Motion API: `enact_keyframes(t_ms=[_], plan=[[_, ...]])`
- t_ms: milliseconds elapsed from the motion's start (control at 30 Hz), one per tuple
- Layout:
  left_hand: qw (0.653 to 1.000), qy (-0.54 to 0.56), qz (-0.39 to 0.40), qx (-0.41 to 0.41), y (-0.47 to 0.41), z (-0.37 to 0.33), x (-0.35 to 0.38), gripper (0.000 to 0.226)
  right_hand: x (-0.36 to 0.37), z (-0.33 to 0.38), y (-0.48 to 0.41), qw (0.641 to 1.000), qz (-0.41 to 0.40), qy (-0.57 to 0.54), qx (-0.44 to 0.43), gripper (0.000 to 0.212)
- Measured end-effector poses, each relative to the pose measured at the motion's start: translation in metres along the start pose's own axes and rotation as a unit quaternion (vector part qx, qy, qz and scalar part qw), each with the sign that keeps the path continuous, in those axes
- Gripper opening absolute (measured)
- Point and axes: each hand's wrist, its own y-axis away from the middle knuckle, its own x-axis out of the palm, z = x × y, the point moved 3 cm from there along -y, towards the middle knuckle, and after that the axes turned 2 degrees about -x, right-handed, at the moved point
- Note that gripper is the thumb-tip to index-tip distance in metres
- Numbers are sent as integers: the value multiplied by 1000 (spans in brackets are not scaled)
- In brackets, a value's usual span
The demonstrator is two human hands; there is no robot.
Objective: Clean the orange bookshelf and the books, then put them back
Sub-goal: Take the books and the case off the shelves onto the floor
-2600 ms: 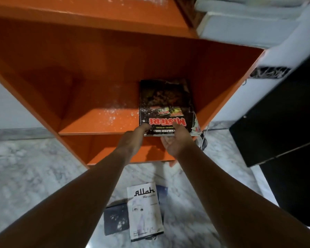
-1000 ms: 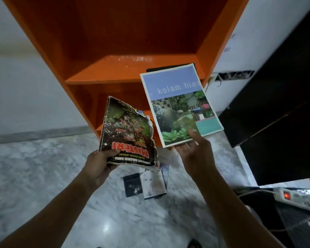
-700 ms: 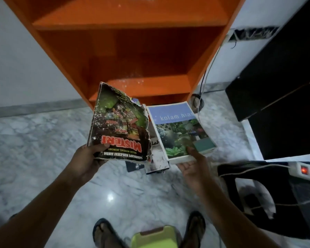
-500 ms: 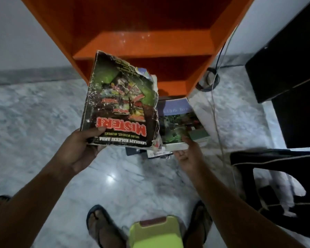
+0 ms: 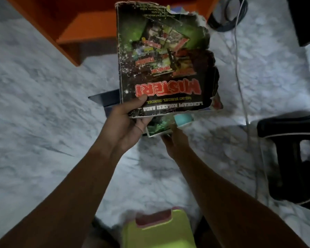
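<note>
Lowered garden-cover book (image 5: pixel 157 126) toward marble floor (image 5: pixel 43 104) since last frame; possibly resting on dark book (image 5: pixel 106 99). Touched at near edge by right hand (image 5: pixel 175 142), grip unclear. Gripped in left hand (image 5: pixel 125 126): tattered Misteri book (image 5: pixel 161 59), raised before orange bookshelf (image 5: pixel 82 29).

Light: dim, cool, indoor | Glare: pale sheen on marble floor (image 5: pixel 43 122) at right | Shadow: soft dark patch mid-floor | Blur: motion smear throughout | Distortion: wide-angle stretch toward corners
</note>
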Motion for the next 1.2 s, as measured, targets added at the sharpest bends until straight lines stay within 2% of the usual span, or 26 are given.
enact_keyframes(t_ms=[100, 167, 233, 300, 333, 367, 433, 467, 567, 667, 767, 800, 867, 967, 1033, 1200], plan=[[998, 43, -14, -41, -34, 39, -13, 32, -17, 1, -2, 999, -4, -48, 9, 35], [997, 34, -41, -63, -51, 59, -29, 20, -25, 3, 1, 997, 1, -82, 17, 31], [993, -23, -90, -68, -68, 74, -48, 16, -34, 1, 1, 988, 11, -150, 30, 28], [981, -107, -154, -56, -82, 82, -65, 24, -42, -4, 2, 979, 6, -196, 55, 31], [965, -177, -189, -40, -86, 83, -72, 28, -45, -4, 4, 976, -5, -206, 63, 35], [935, -274, -226, -22, -90, 82, -78, 33, -45, -3, 7, 976, -16, -207, 66, 38], [840, -470, -272, 3, -87, 70, -76, 41, -43, 7, 22, 983, -46, -166, 69, 39], [805, -528, -269, 2, -83, 63, -72, 43, -42, 14, 29, 988, -72, -123, 63, 37], [765, -606, -217, -13, -51, 34, -37, 45, -34, 52, 67, 987, -148, 67, 6, 28], [722, -675, -153, 18, 0, -12, 16, 45, -5, 105, 131, 978, -123, 159, -63, 19], [723, -682, -95, 61, 66, -77, 81, 67, 43, 169, 220, 970, -44, 210, -114, 7], [710, -696, -75, 80, 95, -108, 109, 67, 66, 194, 256, 958, -10, 254, -130, 9], [653, -749, -43, 103, 143, -160, 154, 68, 106, 236, 320, 933, 25, 319, -162, 19], [580, -802, -29, 140, 231, -252, 221, 61, 175, 294, 433, 907, 93, 355, -208, 13], [545, -821, -41, 163, 300, -312, 253, 58, 218, 323, 519, 897, 132, 358, -226, 25], [499, -821, -82, 266, 460, -456, 302, 49, 324, 369, 698, 825, 185, 398, -356, 24]])
